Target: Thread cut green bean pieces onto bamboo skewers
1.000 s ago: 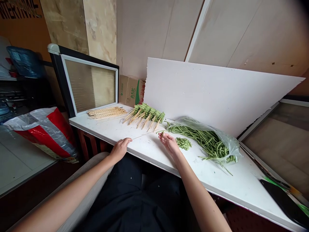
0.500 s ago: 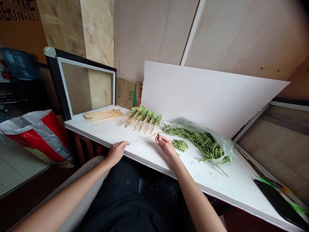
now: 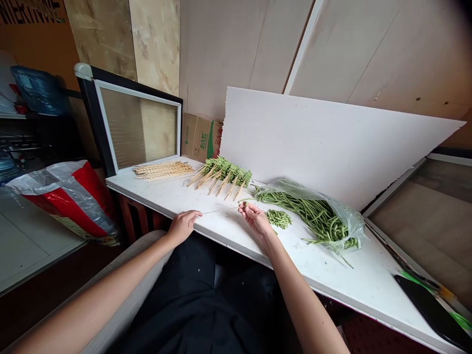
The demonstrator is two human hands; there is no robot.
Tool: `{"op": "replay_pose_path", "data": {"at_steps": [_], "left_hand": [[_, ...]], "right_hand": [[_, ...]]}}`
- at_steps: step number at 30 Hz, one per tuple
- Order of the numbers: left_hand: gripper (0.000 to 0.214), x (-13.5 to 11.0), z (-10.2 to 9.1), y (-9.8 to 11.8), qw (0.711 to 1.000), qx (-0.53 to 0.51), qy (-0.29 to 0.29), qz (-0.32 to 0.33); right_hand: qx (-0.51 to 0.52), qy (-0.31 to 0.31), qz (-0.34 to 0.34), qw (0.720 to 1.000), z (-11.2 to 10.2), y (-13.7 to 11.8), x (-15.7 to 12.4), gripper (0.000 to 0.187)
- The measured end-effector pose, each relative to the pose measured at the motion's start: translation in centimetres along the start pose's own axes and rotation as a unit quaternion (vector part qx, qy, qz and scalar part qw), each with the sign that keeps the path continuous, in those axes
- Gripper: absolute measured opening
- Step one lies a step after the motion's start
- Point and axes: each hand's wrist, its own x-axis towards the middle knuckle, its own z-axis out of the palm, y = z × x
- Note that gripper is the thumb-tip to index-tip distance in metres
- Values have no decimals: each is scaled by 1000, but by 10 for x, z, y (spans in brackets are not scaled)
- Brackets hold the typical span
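A thin wooden skewer (image 3: 220, 210) stretches between my two hands above the front of the table. My left hand (image 3: 184, 226) is closed around its left end. At the other end, the fingers of my right hand (image 3: 256, 219) pinch a small piece of green bean (image 3: 246, 204) against the skewer tip. Just right of that hand lies a little heap of cut green bean pieces (image 3: 279, 219). Behind my hands rest several finished bean skewers (image 3: 228, 172), stacked with their bare sticks toward me. Long green beans (image 3: 313, 209) spill from a clear plastic bag (image 3: 356, 223) on the right.
A bundle of bare skewers (image 3: 162, 170) lies at the table's left end, by a framed panel (image 3: 140, 128). A cardboard box (image 3: 201, 137) and a white board (image 3: 324, 142) stand at the back. A black phone (image 3: 431, 309) lies near the right front edge of the white table (image 3: 228, 231).
The camera view has shifted slightly, so the scene sits a little further right. Both hands keep hold of the skewer and bean piece in nearly the same pose.
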Motion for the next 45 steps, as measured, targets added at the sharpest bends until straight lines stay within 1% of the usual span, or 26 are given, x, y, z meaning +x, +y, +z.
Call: {"op": "replay_pose_path", "data": {"at_steps": [5,9,15,20,32,39,45], "left_hand": [[35,1,-3,4,1000,4,-1,2],[37,0,-5,6,1000,-13,-7,-5],[36,-3,-8,8,1000,-16,-13,-22],[37,-3,-8,8,1000,-18,-8,-23],[48,-6,-8,4,1000,-9,-12,-16],[46,-5,-11,9,1000,-3,-14,-15],[42,-6,-11,9,1000,6,-11,-20]], "right_hand": [[-5,3,2,1000,3,-3,-2,37],[-15,11,-1,1000,2,-1,-3,38],[-29,1,-4,1000,2,-1,-5,36],[-21,0,8,1000,4,-3,-6,36],[-14,-8,2,1000,3,-2,-7,36],[-23,-4,0,1000,5,-3,-8,36],[-35,7,-14,999,5,-3,-8,34]]}}
